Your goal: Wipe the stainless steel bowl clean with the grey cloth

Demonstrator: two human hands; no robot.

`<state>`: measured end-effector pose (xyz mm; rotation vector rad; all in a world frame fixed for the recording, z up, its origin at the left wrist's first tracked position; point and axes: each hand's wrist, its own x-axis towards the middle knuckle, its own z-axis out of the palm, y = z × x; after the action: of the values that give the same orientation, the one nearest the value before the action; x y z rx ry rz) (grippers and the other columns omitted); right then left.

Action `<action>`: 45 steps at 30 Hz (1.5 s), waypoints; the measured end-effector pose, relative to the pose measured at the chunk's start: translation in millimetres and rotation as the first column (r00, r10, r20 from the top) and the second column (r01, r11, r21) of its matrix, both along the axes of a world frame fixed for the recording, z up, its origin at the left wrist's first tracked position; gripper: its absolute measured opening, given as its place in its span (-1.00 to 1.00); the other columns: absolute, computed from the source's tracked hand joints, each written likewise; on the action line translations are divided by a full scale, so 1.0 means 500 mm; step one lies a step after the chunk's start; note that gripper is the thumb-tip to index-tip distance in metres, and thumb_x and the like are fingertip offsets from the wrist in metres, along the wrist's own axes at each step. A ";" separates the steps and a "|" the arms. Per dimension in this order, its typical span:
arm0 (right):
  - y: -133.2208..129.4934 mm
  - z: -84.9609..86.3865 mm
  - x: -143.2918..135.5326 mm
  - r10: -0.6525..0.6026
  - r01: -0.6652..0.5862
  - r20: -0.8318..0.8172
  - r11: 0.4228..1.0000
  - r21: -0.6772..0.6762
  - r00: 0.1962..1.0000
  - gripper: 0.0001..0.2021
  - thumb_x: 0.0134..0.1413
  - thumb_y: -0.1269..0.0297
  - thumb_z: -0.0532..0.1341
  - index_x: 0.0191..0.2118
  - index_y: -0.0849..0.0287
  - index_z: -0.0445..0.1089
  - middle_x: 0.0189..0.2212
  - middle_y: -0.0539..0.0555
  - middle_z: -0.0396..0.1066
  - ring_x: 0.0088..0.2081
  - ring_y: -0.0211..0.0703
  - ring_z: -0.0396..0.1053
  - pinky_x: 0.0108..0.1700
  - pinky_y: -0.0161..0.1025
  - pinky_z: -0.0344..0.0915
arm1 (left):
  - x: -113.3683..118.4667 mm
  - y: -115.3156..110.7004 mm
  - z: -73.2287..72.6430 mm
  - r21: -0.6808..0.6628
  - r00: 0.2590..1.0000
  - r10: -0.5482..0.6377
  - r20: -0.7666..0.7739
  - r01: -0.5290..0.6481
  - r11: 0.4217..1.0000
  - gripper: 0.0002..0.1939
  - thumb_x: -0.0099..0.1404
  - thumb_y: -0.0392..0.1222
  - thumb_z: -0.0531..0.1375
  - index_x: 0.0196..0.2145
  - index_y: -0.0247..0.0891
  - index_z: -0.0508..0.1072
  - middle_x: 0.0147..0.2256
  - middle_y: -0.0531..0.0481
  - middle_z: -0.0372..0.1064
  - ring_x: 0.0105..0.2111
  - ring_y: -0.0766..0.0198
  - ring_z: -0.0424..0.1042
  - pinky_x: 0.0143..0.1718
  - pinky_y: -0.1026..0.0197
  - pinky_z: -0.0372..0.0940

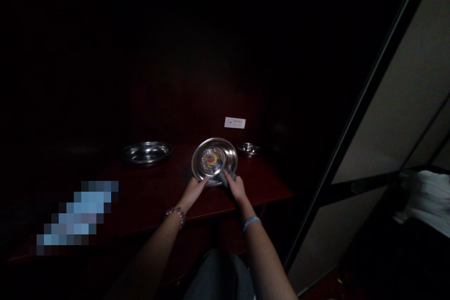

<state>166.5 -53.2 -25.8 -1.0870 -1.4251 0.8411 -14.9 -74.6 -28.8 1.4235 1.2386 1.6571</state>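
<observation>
A round stainless steel plate (202,161) with a yellow and red label at its middle is held tilted toward me above the desk. My left hand (194,191) grips its lower left rim, thumb on the inner side. In my right hand (236,185) is a grey cloth (224,178), pressed against the plate's lower right inner side. Fingers behind the rim are hidden. To the left a larger shallow steel dish (147,153) lies on the desk. Behind and to the right sits a small steel bowl (249,150).
The dark red desk (168,192) has its front edge just before me. A white power socket (235,123) is on the back wall. At left lies a blurred-out bluish patch (84,213). A grey partition (379,140) stands right, with white fabric (429,201) beyond.
</observation>
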 end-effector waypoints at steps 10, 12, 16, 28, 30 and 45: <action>0.000 0.005 -0.001 0.015 -0.019 -0.129 0.999 -0.034 0.992 -0.56 0.02 -0.04 0.23 -0.18 0.25 0.59 -0.24 0.16 0.60 -0.16 0.04 0.51 -0.09 -0.16 0.39 | 0.000 -0.036 0.031 -0.110 0.988 0.101 0.114 -0.089 0.990 -0.61 0.15 -0.18 0.22 -0.05 -0.32 0.48 -0.01 -0.14 0.52 0.07 0.03 0.44 0.21 -0.03 0.20; -0.002 0.007 -0.001 0.023 -0.027 -0.143 0.999 -0.026 0.989 -0.57 0.03 -0.02 0.23 -0.17 0.25 0.59 -0.22 0.16 0.59 -0.14 0.05 0.51 -0.07 -0.16 0.39 | -0.002 -0.035 0.030 -0.116 0.987 0.110 0.121 -0.096 0.989 -0.61 0.16 -0.18 0.21 -0.05 -0.32 0.48 -0.01 -0.15 0.51 0.07 0.04 0.43 0.22 -0.02 0.20; -0.005 0.010 0.000 0.006 -0.010 -0.128 0.999 -0.035 0.992 -0.56 0.03 -0.01 0.24 -0.15 0.25 0.58 -0.23 0.18 0.59 -0.14 0.05 0.52 -0.05 -0.16 0.38 | -0.001 -0.037 0.032 -0.119 0.987 0.106 0.120 -0.091 0.989 -0.61 0.17 -0.17 0.20 -0.04 -0.34 0.48 -0.01 -0.16 0.51 0.09 0.03 0.41 0.22 -0.02 0.19; -0.003 0.006 -0.001 -0.025 0.017 -0.158 0.999 -0.052 0.987 -0.54 0.04 -0.06 0.22 -0.21 0.27 0.58 -0.25 0.16 0.60 -0.15 0.03 0.52 -0.09 -0.20 0.38 | 0.003 -0.011 0.001 0.101 1.000 0.003 -0.008 -0.003 0.995 -0.31 0.20 -0.04 0.28 0.23 -0.25 0.23 0.24 -0.19 0.25 0.26 0.08 0.21 0.32 0.01 -0.01; -0.002 0.006 -0.001 -0.030 0.022 -0.158 0.998 -0.053 0.987 -0.54 0.04 -0.07 0.22 -0.21 0.27 0.58 -0.25 0.16 0.59 -0.16 0.03 0.52 -0.09 -0.20 0.37 | 0.003 -0.008 -0.004 0.107 0.999 -0.035 -0.042 0.039 0.994 -0.30 0.18 -0.02 0.29 0.22 -0.27 0.24 0.24 -0.20 0.25 0.25 0.07 0.21 0.32 0.00 0.00; 0.006 0.002 0.000 -0.033 0.031 -0.106 0.999 -0.018 0.994 -0.55 0.05 -0.04 0.23 -0.15 0.26 0.58 -0.28 0.14 0.60 -0.18 0.01 0.52 -0.12 -0.21 0.39 | -0.005 0.001 -0.003 0.040 1.000 0.012 0.023 -0.013 0.999 -0.47 0.09 -0.08 0.30 0.00 -0.36 0.45 0.10 -0.26 0.42 0.15 0.00 0.36 0.25 -0.04 0.10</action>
<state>166.4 -50.4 -24.7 -1.0590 -1.3117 0.8758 -17.5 -74.3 -30.5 1.4192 1.2099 1.7112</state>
